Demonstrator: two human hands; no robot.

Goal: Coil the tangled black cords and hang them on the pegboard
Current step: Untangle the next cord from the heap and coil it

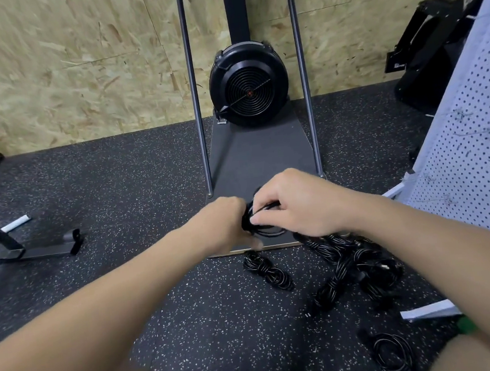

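Observation:
Both hands meet over a black cord coil (pixel 267 231) held above the machine's dark base board. My left hand (pixel 226 220) grips the coil's left side. My right hand (pixel 292 203) pinches a strand of the same cord at the coil's top. On the floor below lie a small coiled bundle (pixel 268 269), a tangled heap of black cords (pixel 357 264) and another loose coil (pixel 393 353) near my right knee. The white pegboard (pixel 478 133) with wire hooks stands at the right edge.
A black fan-wheel exercise machine (pixel 248 87) with two metal rails stands ahead against an OSB wall. A black equipment frame (pixel 10 243) lies on the speckled rubber floor at left. Dark gear (pixel 431 47) sits at the far right behind the pegboard.

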